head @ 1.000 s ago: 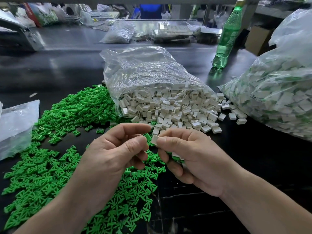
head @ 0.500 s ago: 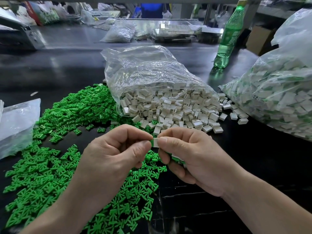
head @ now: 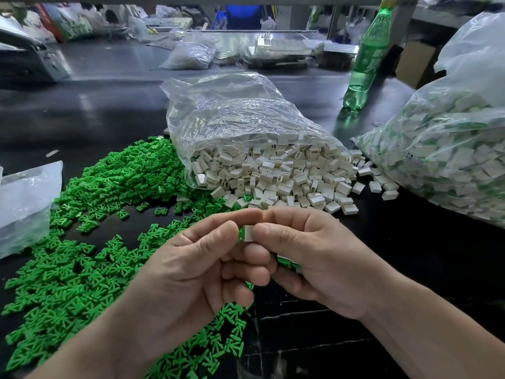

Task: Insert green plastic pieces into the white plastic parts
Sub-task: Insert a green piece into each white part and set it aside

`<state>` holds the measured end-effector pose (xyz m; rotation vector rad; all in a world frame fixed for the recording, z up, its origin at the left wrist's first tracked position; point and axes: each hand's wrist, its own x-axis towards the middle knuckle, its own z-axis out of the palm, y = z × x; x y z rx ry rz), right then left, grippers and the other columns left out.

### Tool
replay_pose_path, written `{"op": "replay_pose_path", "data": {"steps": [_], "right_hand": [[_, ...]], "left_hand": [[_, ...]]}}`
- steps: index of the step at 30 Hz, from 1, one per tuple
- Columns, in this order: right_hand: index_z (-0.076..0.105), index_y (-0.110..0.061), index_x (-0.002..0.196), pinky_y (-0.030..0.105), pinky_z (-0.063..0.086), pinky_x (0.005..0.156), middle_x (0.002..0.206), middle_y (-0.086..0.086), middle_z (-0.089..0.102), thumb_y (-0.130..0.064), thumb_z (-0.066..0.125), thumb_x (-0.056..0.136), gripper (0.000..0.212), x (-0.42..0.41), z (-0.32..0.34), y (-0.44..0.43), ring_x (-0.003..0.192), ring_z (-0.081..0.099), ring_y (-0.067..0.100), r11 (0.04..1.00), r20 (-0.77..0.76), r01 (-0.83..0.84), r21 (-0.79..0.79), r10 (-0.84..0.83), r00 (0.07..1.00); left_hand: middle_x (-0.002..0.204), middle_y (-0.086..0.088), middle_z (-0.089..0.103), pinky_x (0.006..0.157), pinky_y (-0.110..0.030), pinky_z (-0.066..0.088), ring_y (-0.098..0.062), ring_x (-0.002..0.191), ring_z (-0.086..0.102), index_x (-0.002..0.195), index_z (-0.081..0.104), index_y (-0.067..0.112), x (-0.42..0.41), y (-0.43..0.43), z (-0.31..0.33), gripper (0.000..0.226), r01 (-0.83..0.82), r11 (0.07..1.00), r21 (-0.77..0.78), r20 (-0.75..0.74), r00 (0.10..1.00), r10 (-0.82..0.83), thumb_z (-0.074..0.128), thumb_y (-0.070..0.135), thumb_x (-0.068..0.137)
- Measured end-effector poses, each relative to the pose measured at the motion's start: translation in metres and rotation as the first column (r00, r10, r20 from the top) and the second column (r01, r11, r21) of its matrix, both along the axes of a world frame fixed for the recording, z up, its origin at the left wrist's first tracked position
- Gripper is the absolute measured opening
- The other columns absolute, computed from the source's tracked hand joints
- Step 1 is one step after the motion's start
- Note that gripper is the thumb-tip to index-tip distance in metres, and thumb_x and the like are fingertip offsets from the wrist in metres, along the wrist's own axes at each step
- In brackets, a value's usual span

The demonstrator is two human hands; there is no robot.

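Two pinches I see: right hand (head: 322,258) clamps white part (head: 248,233), left hand (head: 191,269) presses pinched green piece (head: 240,233) against it.

A dark, glossy bench (head: 95,119) runs across the view. A green plastic bottle (head: 366,58) stands upright at its far right, near a brown cardboard box (head: 412,64). 1 crumpled clear bag (head: 188,56) lies at the far side, and another clear bag (head: 24,203) lies at the left edge.
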<state>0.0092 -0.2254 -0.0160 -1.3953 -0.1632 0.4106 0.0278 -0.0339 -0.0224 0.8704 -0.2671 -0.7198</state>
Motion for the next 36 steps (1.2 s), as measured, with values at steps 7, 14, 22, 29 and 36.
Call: {"op": "replay_pose_path", "data": {"steps": [7,14,22,29,36], "right_hand": [[0.066,-0.007,0.097,0.015,0.027,0.034,0.064,-0.001,0.057,-0.033,0.063,0.091,0.027,-0.001,0.003,-0.001,0.042,0.041,0.008,0.999,-0.013,-0.036,0.018,0.036,0.999],[0.071,-0.023,0.085,0.015,0.027,0.034,0.065,0.002,0.057,-0.031,0.064,0.090,0.011,-0.001,0.005,0.000,0.042,0.041,0.007,0.997,-0.001,-0.079,-0.005,0.079,0.997],[0.067,-0.009,0.098,0.017,0.028,0.035,0.067,0.000,0.057,-0.034,0.063,0.091,0.026,-0.002,0.005,0.004,0.045,0.042,0.009,1.000,-0.008,-0.004,0.010,0.004,1.000],[0.069,-0.012,0.095,0.016,0.029,0.034,0.066,-0.001,0.056,-0.033,0.063,0.090,0.022,-0.003,0.006,0.006,0.044,0.041,0.008,1.000,0.007,0.019,0.021,-0.020,1.000],[0.068,-0.009,0.100,0.017,0.028,0.035,0.069,-0.001,0.057,-0.033,0.062,0.087,0.028,-0.001,0.006,0.011,0.052,0.042,0.010,0.997,-0.014,0.046,0.057,-0.045,0.999]], "left_hand": [[0.074,-0.014,0.072,0.046,-0.024,0.056,-0.019,0.059,0.071,0.105,0.075,0.010,0.001,-0.001,0.002,0.044,-0.016,1.000,-0.012,-0.116,0.993,0.014,0.091,0.025,0.067],[0.069,-0.014,0.071,0.043,-0.024,0.055,-0.019,0.053,0.069,0.094,0.077,0.013,0.002,0.000,0.002,0.039,0.014,0.999,0.041,-0.133,0.991,-0.008,0.094,0.027,0.061],[0.065,-0.013,0.068,0.043,-0.025,0.055,-0.020,0.050,0.068,0.097,0.076,0.011,-0.004,-0.009,0.004,0.048,-0.099,0.994,-0.042,-0.140,0.986,0.093,0.096,0.025,0.055],[0.070,-0.009,0.070,0.049,-0.026,0.057,-0.019,0.059,0.070,0.104,0.075,0.014,-0.007,-0.010,-0.002,0.039,-0.075,0.991,-0.111,-0.129,0.990,0.060,0.088,0.026,0.070],[0.068,0.007,0.069,0.052,-0.019,0.054,-0.005,0.059,0.066,0.090,0.075,0.031,-0.007,-0.015,0.000,0.038,-0.055,0.998,-0.012,0.023,0.998,0.056,0.083,0.058,0.065]]}}
